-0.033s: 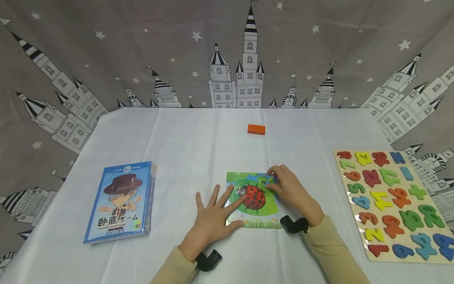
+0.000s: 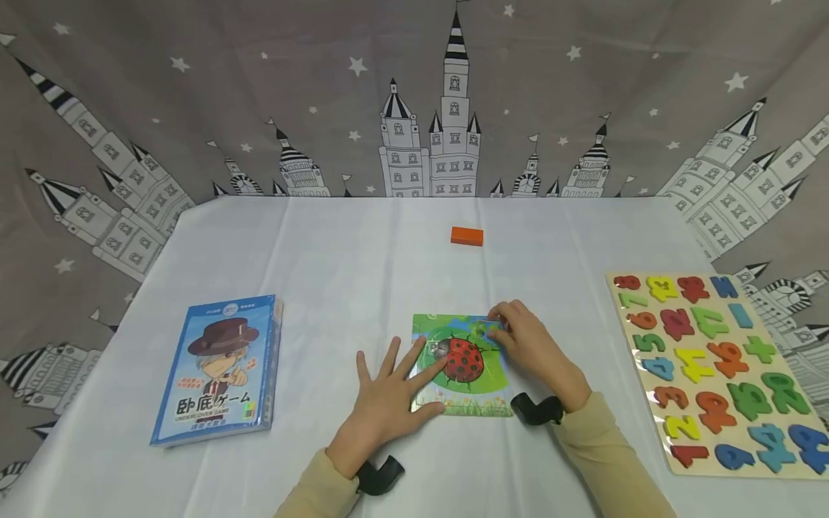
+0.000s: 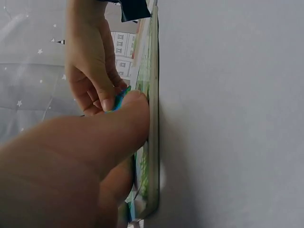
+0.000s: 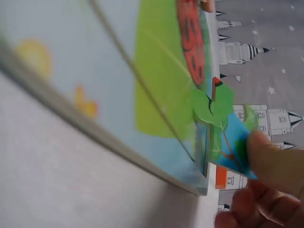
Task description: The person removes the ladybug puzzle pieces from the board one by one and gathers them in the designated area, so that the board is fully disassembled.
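A ladybug jigsaw puzzle point(image 2: 463, 392) in a thin flat board lies on the table in the head view. My left hand point(image 2: 387, 403) is spread over its left side, with fingertips on the picture and the thumb by the lower left edge. At the upper right corner, my right hand point(image 2: 540, 352) pinches a puzzle piece. In the right wrist view this puzzle piece point(image 4: 230, 142), blue with green leaves, is tilted up from the board, between thumb and fingers. The left wrist view shows my left thumb point(image 3: 135, 111) against the board's edge, with the right hand beyond.
A blue boxed card game point(image 2: 216, 370) lies to the left. To the right is a wooden number board point(image 2: 702, 370) with coloured numerals. An orange block point(image 2: 467, 236) sits behind the puzzle. A grey castle-print curtain point(image 2: 311, 86) hangs behind the white table point(image 2: 337, 266).
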The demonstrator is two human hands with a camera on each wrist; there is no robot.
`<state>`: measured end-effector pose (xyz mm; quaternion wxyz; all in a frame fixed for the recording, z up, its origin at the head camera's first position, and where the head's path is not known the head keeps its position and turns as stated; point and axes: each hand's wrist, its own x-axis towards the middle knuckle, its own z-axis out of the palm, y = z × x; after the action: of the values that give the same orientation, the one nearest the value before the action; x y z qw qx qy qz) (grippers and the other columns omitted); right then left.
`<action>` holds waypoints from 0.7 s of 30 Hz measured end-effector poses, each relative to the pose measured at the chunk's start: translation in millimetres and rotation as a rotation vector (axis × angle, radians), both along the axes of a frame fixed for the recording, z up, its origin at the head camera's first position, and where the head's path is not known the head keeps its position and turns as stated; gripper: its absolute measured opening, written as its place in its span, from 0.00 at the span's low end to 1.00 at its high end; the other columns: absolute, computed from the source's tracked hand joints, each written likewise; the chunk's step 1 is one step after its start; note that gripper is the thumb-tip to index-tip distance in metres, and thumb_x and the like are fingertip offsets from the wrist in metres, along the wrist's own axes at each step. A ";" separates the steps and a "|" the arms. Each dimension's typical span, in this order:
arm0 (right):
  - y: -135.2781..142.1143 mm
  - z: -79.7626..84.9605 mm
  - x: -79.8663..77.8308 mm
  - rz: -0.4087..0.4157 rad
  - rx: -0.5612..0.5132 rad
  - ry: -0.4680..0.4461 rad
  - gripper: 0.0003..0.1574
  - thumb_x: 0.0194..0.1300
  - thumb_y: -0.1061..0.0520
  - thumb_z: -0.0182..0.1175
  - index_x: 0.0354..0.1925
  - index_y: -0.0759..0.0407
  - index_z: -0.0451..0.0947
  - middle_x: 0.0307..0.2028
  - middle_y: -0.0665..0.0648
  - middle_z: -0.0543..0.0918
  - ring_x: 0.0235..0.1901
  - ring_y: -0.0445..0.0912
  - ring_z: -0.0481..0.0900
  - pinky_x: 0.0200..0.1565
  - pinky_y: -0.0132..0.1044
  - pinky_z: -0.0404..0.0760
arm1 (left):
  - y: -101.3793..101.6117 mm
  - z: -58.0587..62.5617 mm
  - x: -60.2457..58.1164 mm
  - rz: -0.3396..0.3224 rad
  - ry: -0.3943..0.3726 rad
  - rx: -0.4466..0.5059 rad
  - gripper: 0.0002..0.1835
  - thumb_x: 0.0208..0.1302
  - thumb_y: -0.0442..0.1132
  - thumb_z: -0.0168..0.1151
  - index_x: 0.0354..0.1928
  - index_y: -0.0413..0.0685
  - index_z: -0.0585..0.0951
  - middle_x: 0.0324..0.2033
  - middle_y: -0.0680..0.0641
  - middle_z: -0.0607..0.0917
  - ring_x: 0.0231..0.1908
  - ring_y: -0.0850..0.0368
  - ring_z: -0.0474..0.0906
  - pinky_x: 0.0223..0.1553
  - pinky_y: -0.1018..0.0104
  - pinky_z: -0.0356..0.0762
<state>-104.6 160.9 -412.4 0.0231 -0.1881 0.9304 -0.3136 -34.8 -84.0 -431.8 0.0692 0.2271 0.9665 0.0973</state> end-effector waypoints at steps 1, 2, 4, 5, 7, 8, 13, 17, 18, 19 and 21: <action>2.1 1.1 -0.9 -0.006 -0.040 -0.007 0.10 0.58 0.61 0.61 0.38 0.63 0.73 0.28 0.54 0.69 0.28 0.46 0.66 0.32 0.40 0.67 | -0.4 -0.1 0.1 0.002 -0.002 0.000 0.34 0.56 0.71 0.43 0.66 0.75 0.58 0.69 0.53 0.49 0.67 0.43 0.39 0.51 0.26 0.33; 5.8 2.5 -1.9 -0.014 -0.075 -0.021 0.06 0.59 0.63 0.60 0.36 0.63 0.74 0.28 0.54 0.69 0.28 0.46 0.66 0.31 0.39 0.67 | -0.7 -0.5 0.2 0.003 -0.003 0.001 0.34 0.56 0.71 0.43 0.66 0.75 0.58 0.69 0.53 0.49 0.67 0.43 0.38 0.51 0.26 0.33; 17.5 7.6 -3.9 -0.048 -0.111 -0.071 0.03 0.61 0.64 0.57 0.35 0.63 0.74 0.27 0.54 0.70 0.28 0.46 0.67 0.31 0.39 0.67 | -1.1 -1.0 0.2 0.004 -0.006 0.005 0.34 0.56 0.71 0.43 0.66 0.75 0.58 0.69 0.53 0.49 0.67 0.43 0.38 0.51 0.27 0.33; 25.7 10.8 -5.4 -0.069 -0.112 -0.097 0.03 0.62 0.64 0.56 0.36 0.63 0.74 0.28 0.55 0.71 0.28 0.47 0.69 0.31 0.39 0.68 | -1.1 -1.2 0.2 0.005 -0.008 0.008 0.34 0.56 0.71 0.43 0.66 0.75 0.58 0.69 0.53 0.49 0.67 0.43 0.38 0.51 0.27 0.32; 46.2 17.3 -9.1 -0.133 -0.077 -0.152 0.04 0.64 0.64 0.54 0.38 0.64 0.74 0.31 0.57 0.73 0.31 0.50 0.72 0.31 0.39 0.70 | -1.0 -1.6 0.2 0.005 -0.011 0.015 0.34 0.56 0.70 0.43 0.66 0.75 0.58 0.69 0.53 0.49 0.67 0.43 0.38 0.51 0.27 0.32; 57.5 19.6 -11.7 -0.164 -0.048 -0.171 0.05 0.64 0.64 0.53 0.39 0.65 0.73 0.32 0.59 0.73 0.32 0.51 0.72 0.31 0.39 0.70 | -1.0 -1.8 0.0 0.005 -0.011 0.020 0.34 0.56 0.70 0.43 0.66 0.75 0.58 0.69 0.53 0.49 0.67 0.43 0.38 0.51 0.27 0.32; 99.2 26.6 -24.8 -0.294 0.138 -0.229 0.08 0.65 0.64 0.50 0.41 0.69 0.72 0.35 0.67 0.75 0.32 0.55 0.71 0.29 0.41 0.69 | -2.2 -0.4 -0.2 0.001 -0.013 0.030 0.34 0.57 0.70 0.42 0.66 0.74 0.59 0.69 0.53 0.49 0.67 0.42 0.39 0.52 0.27 0.32; 107.1 27.9 -34.4 -0.362 0.231 -0.266 0.06 0.63 0.67 0.51 0.37 0.70 0.72 0.32 0.67 0.75 0.30 0.56 0.71 0.30 0.43 0.70 | -6.5 0.4 -0.1 -0.002 -0.017 0.031 0.34 0.57 0.70 0.43 0.66 0.74 0.59 0.69 0.52 0.49 0.67 0.43 0.39 0.53 0.29 0.33; 107.5 27.7 -36.2 -0.376 0.246 -0.287 0.06 0.62 0.68 0.50 0.37 0.70 0.72 0.32 0.67 0.74 0.30 0.56 0.70 0.31 0.43 0.70 | -7.5 0.3 -0.1 -0.003 -0.017 0.033 0.34 0.57 0.70 0.43 0.66 0.73 0.59 0.69 0.52 0.49 0.67 0.44 0.39 0.53 0.29 0.33; 107.5 27.3 -37.9 -0.387 0.265 -0.303 0.06 0.62 0.69 0.50 0.37 0.70 0.72 0.32 0.67 0.74 0.31 0.56 0.70 0.31 0.44 0.70 | -8.2 0.3 -0.1 -0.003 -0.017 0.034 0.34 0.57 0.70 0.43 0.66 0.73 0.59 0.69 0.52 0.49 0.67 0.44 0.39 0.53 0.29 0.33; 107.2 26.2 -39.6 -0.398 0.298 -0.313 0.07 0.61 0.70 0.48 0.38 0.71 0.72 0.33 0.68 0.74 0.32 0.57 0.70 0.33 0.45 0.71 | -9.0 0.2 -0.3 -0.005 -0.012 0.036 0.34 0.57 0.70 0.43 0.66 0.73 0.59 0.69 0.52 0.49 0.67 0.44 0.39 0.54 0.30 0.33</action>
<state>-144.3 268.1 -386.2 0.1319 0.0543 0.9700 -0.1969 -35.1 -93.0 -431.6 0.0712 0.2300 0.9637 0.1159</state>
